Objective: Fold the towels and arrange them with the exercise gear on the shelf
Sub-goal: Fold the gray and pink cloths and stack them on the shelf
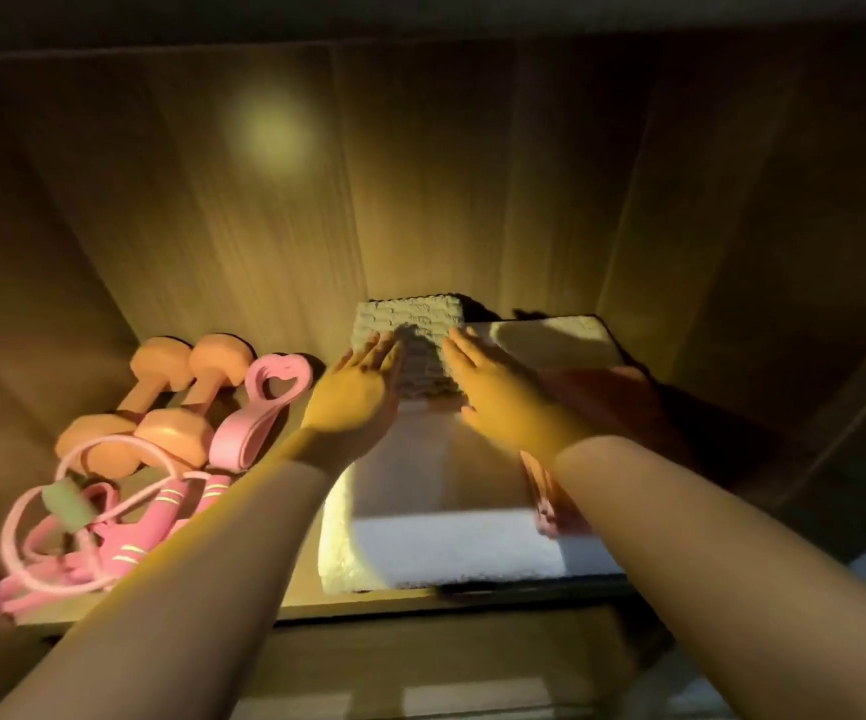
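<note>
Wooden shelf [285, 605], warmly lit. I press the waffle towel [410, 317] with both palms flat, fingers spread and gripping nothing: left hand [355, 392] on its left edge, right hand [498, 392] on its right. It sits atop the white towel [451, 548]. Dumbbells [171, 402] and jump rope [109, 532] lie left of it. Risk: uneven pushing could skew or unfold the stack.

Waffle-textured cloth towel [410, 324], wood-grain shelf [264, 252]
</note>
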The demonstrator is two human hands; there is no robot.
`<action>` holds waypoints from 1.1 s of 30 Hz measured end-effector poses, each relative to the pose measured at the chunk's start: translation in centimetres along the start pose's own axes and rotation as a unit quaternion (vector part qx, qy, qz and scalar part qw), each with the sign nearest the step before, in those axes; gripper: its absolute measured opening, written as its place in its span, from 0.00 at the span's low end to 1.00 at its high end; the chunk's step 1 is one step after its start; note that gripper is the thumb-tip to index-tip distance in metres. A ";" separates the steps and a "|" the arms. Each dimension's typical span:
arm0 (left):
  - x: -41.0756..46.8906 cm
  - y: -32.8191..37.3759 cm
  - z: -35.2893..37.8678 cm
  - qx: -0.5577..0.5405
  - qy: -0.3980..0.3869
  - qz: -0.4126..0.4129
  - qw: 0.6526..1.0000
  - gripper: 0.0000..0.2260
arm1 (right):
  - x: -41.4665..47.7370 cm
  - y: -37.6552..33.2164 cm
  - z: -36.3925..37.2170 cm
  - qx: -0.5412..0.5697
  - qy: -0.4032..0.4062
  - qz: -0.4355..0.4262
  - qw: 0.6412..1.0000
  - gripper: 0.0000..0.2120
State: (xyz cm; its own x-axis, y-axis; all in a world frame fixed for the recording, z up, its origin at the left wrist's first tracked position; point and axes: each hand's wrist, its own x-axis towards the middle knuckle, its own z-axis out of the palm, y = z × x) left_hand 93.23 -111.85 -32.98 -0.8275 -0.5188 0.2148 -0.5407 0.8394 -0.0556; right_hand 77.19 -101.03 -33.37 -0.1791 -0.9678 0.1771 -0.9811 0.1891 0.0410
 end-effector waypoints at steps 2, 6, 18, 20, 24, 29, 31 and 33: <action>1.0 -1.0 0.9 0.043 -0.026 0.024 0.998 0.31 | 1.4 -0.4 0.9 0.004 -0.001 -0.006 1.000 0.37; 2.8 -2.4 2.4 0.074 -0.062 0.047 0.994 0.32 | 3.6 -0.4 2.0 0.020 -0.024 -0.017 0.999 0.39; 3.7 -3.2 3.5 0.046 -0.027 0.053 0.997 0.28 | 4.9 -1.5 2.3 -0.024 0.039 0.012 0.999 0.26; 3.6 -3.3 3.2 0.024 -0.008 0.038 0.999 0.31 | 5.0 -1.5 1.9 -0.024 0.031 0.023 0.999 0.27; 3.3 -3.0 2.5 0.008 0.025 0.022 0.999 0.35 | 4.7 -0.7 0.6 -0.022 0.040 0.047 0.998 0.29; 3.7 -2.3 2.6 -0.024 0.048 0.022 0.998 0.24 | 4.0 -0.4 0.4 -0.036 0.023 0.030 0.999 0.31; 3.7 -2.4 2.7 -0.041 0.041 0.024 0.998 0.23 | 3.7 -0.9 0.8 -0.038 0.029 0.023 0.999 0.33; 3.7 -2.7 2.8 -0.040 0.035 0.023 0.998 0.23 | 3.6 -1.3 1.3 -0.025 0.033 0.035 0.999 0.32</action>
State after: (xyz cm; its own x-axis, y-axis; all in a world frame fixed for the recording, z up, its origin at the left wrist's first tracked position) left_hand 91.24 -116.45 -34.74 -0.8374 -0.4689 0.2808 -0.4859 0.8740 0.0104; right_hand 77.77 -104.99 -34.07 -0.2411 -0.9390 0.2452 -0.9611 0.2662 0.0743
